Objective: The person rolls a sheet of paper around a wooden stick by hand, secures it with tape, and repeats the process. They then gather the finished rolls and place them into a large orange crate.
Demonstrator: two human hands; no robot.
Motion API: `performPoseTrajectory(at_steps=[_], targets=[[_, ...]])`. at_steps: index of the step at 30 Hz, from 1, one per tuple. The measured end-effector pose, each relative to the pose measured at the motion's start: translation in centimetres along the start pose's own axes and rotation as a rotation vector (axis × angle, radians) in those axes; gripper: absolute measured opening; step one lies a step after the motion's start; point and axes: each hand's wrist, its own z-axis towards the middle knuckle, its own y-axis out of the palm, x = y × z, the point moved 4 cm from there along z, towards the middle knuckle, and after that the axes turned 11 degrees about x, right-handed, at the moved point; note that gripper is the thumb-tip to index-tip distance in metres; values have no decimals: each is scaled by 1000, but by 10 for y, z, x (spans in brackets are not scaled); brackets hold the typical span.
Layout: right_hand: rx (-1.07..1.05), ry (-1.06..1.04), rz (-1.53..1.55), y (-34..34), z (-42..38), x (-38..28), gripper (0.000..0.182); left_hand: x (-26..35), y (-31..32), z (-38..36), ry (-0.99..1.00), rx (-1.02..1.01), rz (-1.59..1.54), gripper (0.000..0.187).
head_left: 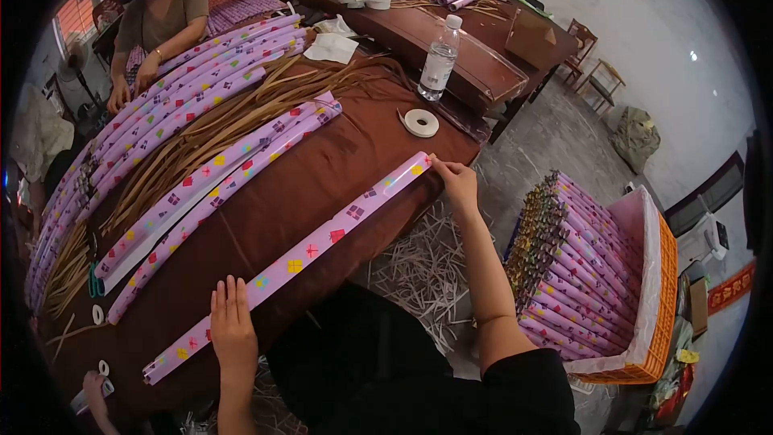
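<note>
A roll of lilac wrapping paper (322, 242) printed with small gift boxes lies diagonally across the brown-covered table (266, 217). My left hand (233, 324) rests on its lower part, fingers stretched out and laid flat. At the upper end, my right hand (457, 184) pinches the tip of the roll between thumb and fingers. Beyond that end sits a white roll of tape (421, 122). To the left lie partly rolled lengths of the same paper (221, 173), and green-handled scissors (95, 282) show beside them.
Brown strips (185, 141) and more lilac rolls (193, 64) cover the far left. A water bottle (440, 60) stands at the back. On my right, an orange crate (662, 306) holds many rolls. Paper scraps (427, 274) litter the floor. A co-worker (173, 12) works opposite; another person's hand (95, 393) shows lower left.
</note>
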Motion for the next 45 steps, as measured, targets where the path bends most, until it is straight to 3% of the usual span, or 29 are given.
performPoseTrajectory(at_steps=[2,4,9,14,18,22,24,28,36,38,42,44,45], targets=[[-9,-37,-114,4,4,3,38,0,0,0,-6,0,0,44],[-60,112,-48,6,1,-9,42,-1,0,1,-11,4,0,44],[-114,109,-87,6,4,-19,35,-1,1,-1,-39,6,-71,50],[-234,229,185,10,15,-19,25,-5,0,3,-93,-34,-156,54],[-248,255,152,14,18,-12,24,-15,3,6,-154,-131,-247,52],[-162,49,73,21,25,23,31,-16,5,5,-173,-115,-285,49],[-4,-162,-256,19,30,34,37,-16,7,4,-175,-108,-289,48],[84,-357,-566,17,5,-10,35,-15,5,4,-166,-105,-275,48],[49,-647,-816,13,-5,-38,33,-16,8,2,-173,-61,-292,50],[84,-714,-1033,12,-8,-45,35,-16,7,2,-173,-61,-300,51],[45,-532,-896,3,-7,-40,30,-16,7,1,-161,-57,-297,52],[329,-831,-632,-3,-20,-43,26,-15,7,2,-156,-53,-287,52],[246,-979,-564,0,-33,-53,36,-15,7,2,-159,-53,-292,51]])
